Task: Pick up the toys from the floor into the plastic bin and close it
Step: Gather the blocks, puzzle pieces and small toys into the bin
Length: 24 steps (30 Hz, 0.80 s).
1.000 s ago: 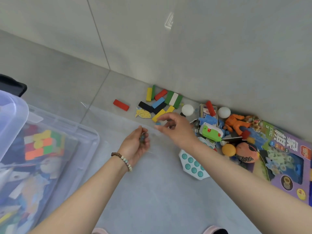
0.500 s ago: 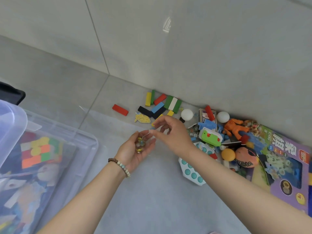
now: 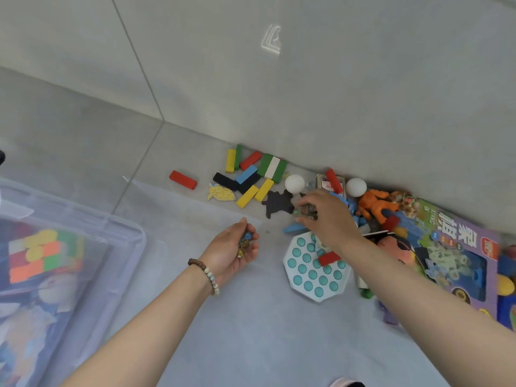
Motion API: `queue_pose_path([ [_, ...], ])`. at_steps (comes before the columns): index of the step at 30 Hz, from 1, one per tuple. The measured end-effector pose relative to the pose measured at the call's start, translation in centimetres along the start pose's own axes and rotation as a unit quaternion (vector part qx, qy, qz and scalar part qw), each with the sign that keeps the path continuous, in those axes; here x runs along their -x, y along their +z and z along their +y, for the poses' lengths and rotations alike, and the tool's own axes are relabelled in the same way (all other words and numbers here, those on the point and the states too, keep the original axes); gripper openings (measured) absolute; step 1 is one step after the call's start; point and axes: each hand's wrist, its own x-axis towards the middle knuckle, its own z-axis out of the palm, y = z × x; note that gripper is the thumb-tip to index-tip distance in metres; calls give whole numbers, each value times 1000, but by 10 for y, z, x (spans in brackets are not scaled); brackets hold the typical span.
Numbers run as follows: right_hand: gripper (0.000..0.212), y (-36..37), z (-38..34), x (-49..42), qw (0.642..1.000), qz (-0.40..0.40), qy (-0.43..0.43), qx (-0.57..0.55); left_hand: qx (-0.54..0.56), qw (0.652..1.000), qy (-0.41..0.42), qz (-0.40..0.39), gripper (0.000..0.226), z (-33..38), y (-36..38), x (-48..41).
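A clear plastic bin fills the left edge of the view, standing on a grey tiled floor, with a many-coloured cube puzzle and other toys showing through its wall. To the right of the bin and well apart from it, the left hand is turned palm up and cupped, its fingers curled round a few small glass marbles; a beaded bracelet circles the wrist. Beyond that hand, against the foot of the wall, lie a lone red block, a loose heap of coloured wooden blocks and a yellow puzzle piece. Further right, the right hand reaches down into the pile of toys, its fingertips pinched on what look like more marbles, just beside a black puzzle piece and a white ball. Under its wrist lies a white board of teal bubbles. At the far right are an orange figure and a purple game box.
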Motion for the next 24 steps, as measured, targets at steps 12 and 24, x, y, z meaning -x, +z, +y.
queue_pose_path([
  [12,24,-3,15,-11,992,-61,-92,61,-15,1000,-2,20,32,-8,8,-6],
  [24,14,6,14,-21,994,2,-29,-103,-46,999,18,19,29,-15,27,-11],
])
